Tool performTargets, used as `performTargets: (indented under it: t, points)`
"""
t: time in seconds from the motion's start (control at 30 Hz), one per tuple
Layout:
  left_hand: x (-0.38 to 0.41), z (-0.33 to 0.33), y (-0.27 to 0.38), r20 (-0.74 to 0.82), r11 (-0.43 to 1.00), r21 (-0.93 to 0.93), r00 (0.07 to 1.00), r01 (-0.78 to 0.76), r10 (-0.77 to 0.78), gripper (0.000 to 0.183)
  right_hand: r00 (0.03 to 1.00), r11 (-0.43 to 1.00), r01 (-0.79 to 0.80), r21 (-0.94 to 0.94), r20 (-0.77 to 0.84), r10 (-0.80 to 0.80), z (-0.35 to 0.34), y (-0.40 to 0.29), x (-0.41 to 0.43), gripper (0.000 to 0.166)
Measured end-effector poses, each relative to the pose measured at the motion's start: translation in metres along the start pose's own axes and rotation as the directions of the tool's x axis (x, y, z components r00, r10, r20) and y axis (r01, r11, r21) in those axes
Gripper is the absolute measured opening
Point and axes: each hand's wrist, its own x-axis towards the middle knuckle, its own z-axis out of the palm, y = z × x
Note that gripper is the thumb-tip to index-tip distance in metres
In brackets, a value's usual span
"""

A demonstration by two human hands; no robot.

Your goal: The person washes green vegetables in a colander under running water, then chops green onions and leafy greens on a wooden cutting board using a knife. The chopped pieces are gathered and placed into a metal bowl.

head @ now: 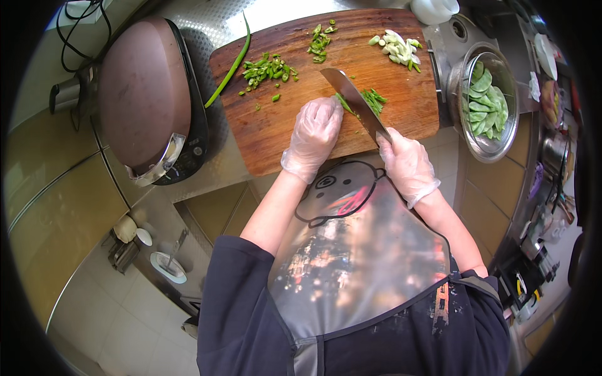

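My left hand (pixel 316 129), in a clear plastic glove, rests on the wooden cutting board (pixel 400 117) with its fingers curled. From under its fingertips a slender green vegetable piece (pixel 345 104) runs to the blade. A broad kitchen knife (pixel 356 100) is gripped by my right hand (pixel 408 164), also gloved. Its blade slants away to the left across the board, close to my left fingers. Thin green cut strips (pixel 374 100) lie just right of the blade. My left fingertips are partly hidden.
Chopped green chili (pixel 268 69), a smaller chopped pile (pixel 320 43) and sliced white pieces (pixel 400 48) lie on the board. A long green chili (pixel 233 68) crosses its left edge. An electric griddle (pixel 146 94) stands left; a metal bowl (pixel 456 94) of flat green pods (pixel 487 105) stands right.
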Motion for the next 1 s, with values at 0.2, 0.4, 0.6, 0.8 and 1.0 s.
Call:
performTargets:
  t: [0.2, 0.4, 0.6, 0.8, 1.0]
  points:
    - [0.001, 0.000, -0.001, 0.010, 1.000, -0.012, 1.000, 0.004, -0.004, 0.026, 1.000, 1.000, 0.003, -0.031, 0.023, -0.003, 0.003, 0.004, 0.001, 0.016]
    - [0.002, 0.001, -0.001, 0.026, 1.000, -0.028, 1.000, 0.015, -0.014, 0.027, 0.999, 0.999, -0.004, -0.041, 0.052, 0.006, 0.000, 0.002, 0.003, 0.018]
    - [0.003, 0.002, -0.001, 0.036, 0.996, -0.084, 0.999, 0.023, -0.020, 0.029, 0.997, 0.996, -0.047, -0.072, 0.065, 0.052, 0.015, -0.002, 0.015, 0.021]
    - [0.002, 0.004, 0.000, -0.016, 0.998, -0.047, 0.999, 0.031, -0.032, 0.029, 0.998, 0.994, -0.054, 0.098, 0.024, 0.052, 0.016, 0.014, 0.021, 0.022]
    - [0.000, 0.001, -0.003, -0.121, 0.993, -0.084, 0.988, 0.082, -0.091, 0.030, 1.000, 1.000, 0.001, 0.002, 0.005, -0.001, 0.001, 0.002, 0.004, 0.017]
